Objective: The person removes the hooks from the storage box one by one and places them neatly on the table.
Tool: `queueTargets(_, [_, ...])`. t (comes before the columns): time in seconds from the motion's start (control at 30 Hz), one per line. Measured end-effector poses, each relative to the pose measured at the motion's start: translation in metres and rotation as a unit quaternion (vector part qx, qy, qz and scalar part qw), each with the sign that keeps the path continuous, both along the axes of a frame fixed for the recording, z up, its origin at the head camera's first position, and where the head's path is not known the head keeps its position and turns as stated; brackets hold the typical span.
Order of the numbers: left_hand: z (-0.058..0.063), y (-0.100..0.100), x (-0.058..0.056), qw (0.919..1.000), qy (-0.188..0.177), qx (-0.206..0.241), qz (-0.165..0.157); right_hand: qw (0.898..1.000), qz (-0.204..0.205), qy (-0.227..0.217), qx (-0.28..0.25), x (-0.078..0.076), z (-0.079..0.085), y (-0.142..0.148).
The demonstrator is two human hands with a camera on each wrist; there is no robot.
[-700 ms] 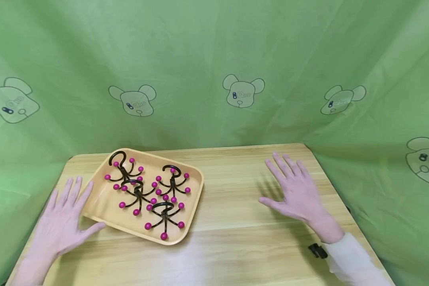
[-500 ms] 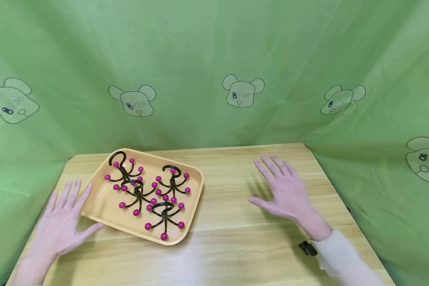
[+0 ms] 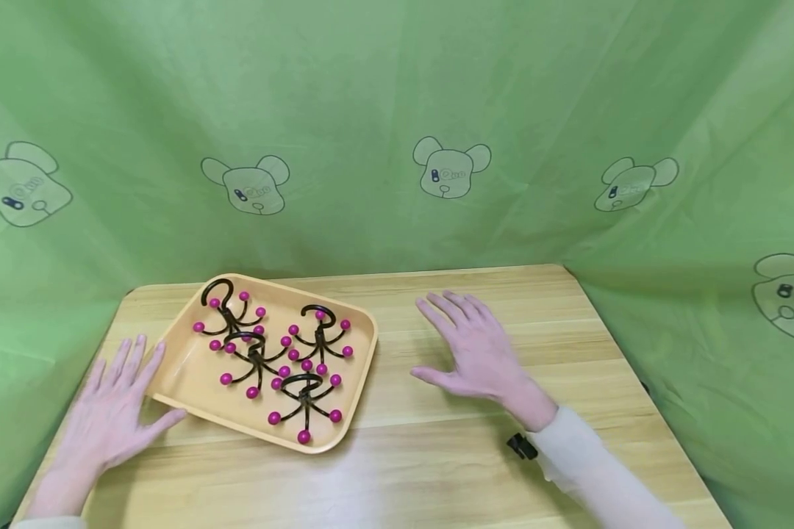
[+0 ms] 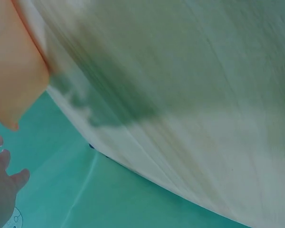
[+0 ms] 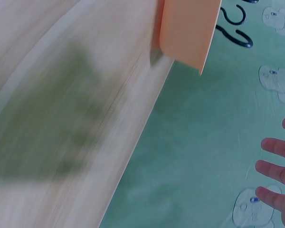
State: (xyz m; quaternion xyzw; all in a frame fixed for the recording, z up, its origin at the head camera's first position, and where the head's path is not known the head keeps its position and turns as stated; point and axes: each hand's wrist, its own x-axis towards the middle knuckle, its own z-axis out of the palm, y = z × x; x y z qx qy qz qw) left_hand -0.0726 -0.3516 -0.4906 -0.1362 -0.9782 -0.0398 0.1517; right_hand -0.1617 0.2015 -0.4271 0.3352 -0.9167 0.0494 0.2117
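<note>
An orange-tan tray (image 3: 192,360) lies askew on the left of the table, holding several black hook hangers (image 3: 304,397) whose curved arms end in pink balls. Beside the tray's left side, my left hand (image 3: 109,411) is spread with straight fingers, thumb near the front rim; it holds nothing. My right hand (image 3: 476,356) hovers over the table to the tray's right, fingers extended and holding nothing, its shadow below. The left wrist view catches part of the left hand (image 4: 2,185) near a tray corner (image 4: 19,61). In the right wrist view, right fingers (image 5: 275,147) appear, with black hooks (image 5: 237,40) above the tray wall (image 5: 187,33).
A light wood table (image 3: 423,470) spreads under everything. Green cloth (image 3: 370,88) printed with mouse-like heads (image 3: 445,173) hangs behind and at both sides. A small black clip-like object (image 3: 521,446) sits at the right cuff (image 3: 562,441).
My right hand has moved left across the table, closer to the tray. My left hand has drifted slightly left and down. The tray and hangers have stayed put.
</note>
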Motion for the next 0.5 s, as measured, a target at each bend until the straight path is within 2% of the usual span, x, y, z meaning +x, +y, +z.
queueTargets(0.5, [-0.01,0.001,-0.008,0.9997,-0.023,0.01,0.0,0.998,0.058,0.018,0.009,-0.011,-0.003,-0.056])
